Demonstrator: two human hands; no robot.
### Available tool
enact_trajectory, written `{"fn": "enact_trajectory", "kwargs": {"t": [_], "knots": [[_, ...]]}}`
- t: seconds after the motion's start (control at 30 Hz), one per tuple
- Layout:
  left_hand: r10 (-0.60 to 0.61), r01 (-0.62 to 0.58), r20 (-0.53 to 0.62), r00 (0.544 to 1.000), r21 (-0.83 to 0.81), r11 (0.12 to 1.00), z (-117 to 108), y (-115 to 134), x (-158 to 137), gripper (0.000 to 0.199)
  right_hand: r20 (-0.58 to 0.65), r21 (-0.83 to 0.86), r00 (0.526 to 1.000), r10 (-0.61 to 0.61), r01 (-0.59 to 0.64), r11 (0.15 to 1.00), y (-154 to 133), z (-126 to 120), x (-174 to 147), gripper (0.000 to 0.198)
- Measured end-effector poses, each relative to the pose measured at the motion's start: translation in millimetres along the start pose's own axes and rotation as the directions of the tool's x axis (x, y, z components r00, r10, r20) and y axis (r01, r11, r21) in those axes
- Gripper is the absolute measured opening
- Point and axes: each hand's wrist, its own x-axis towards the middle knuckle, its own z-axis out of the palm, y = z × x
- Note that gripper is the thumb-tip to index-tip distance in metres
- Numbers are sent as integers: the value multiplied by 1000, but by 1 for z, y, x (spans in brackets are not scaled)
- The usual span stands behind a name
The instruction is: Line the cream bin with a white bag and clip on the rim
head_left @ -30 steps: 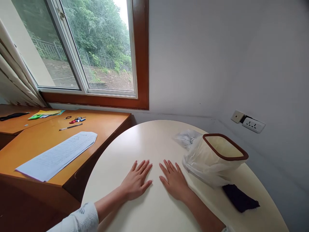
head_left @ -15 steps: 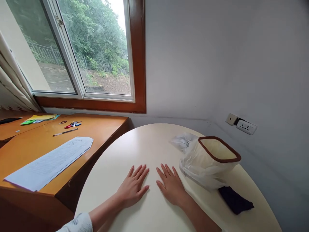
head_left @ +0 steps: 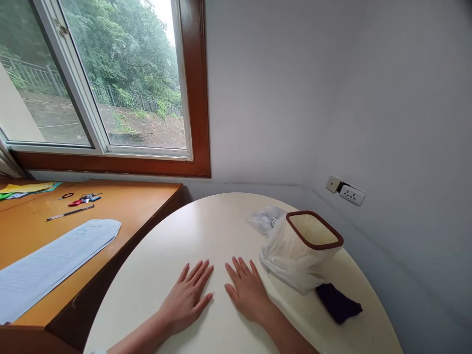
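Both my hands lie flat, palms down, on a round cream table (head_left: 221, 226). My left hand (head_left: 186, 297) has its fingers spread and holds nothing. My right hand (head_left: 247, 290) rests beside it, also spread and holding nothing, a little left of a bin. That bin (head_left: 315, 231) is pale, with a brown rim and a translucent plastic bag (head_left: 283, 263) around its outside. A knotted end of the bag (head_left: 269, 220) trails on the table behind it. A dark folded cloth (head_left: 338, 302) lies in front of the bin, right of my right hand.
To the left stands an orange-brown desk (head_left: 136, 196) with paper sheets (head_left: 62, 263), a pen (head_left: 70, 213), keys (head_left: 86, 198) and coloured papers (head_left: 29, 188). Behind are a window (head_left: 125, 78) and a wall with a socket (head_left: 352, 194).
The view has turned right, so the table, bin and desk sit further left in the picture. My hands stay flat on the table.
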Motion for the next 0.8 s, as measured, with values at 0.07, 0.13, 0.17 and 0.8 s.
{"fn": "enact_trajectory", "kwargs": {"t": [0.07, 0.13, 0.17, 0.8], "knots": [[-6, 6, 18, 1000, -1, 1000, -1, 1, 0, 63, -10, 0, 1000, -5, 5, 1000, 1, 1, 0, 54], [-16, 16, 30, 999, -4, 1000, -1, 2, 0, 63, -22, 3, 1000, -11, 11, 1000, 1, 1, -1, 55], [-21, 22, 36, 999, -8, 1000, -1, 2, 1, 63, -27, 5, 1000, -14, 14, 1000, 2, 1, -1, 55], [-49, 51, 39, 998, -38, 998, -2, 7, 0, 60, -31, 38, 999, -24, 25, 999, 3, 2, -2, 53]]}}
